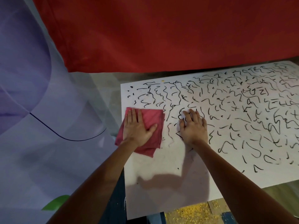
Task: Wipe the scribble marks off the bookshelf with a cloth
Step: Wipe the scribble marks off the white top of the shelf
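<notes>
The left hand (137, 128) lies flat, fingers straight, pressing a folded red cloth (145, 126) onto the left edge of the white board (169, 183); part of the cloth hangs over that edge; the right hand (193, 126) rests just beside it, palm down and fingers spread, holding nothing; black scribble marks (234, 102) cover the board ahead and to the right of both hands, while the near part shows few; a red sheet (161, 34) hangs behind the board, and a pale purple sheet (32, 78) lies to its left.
</notes>
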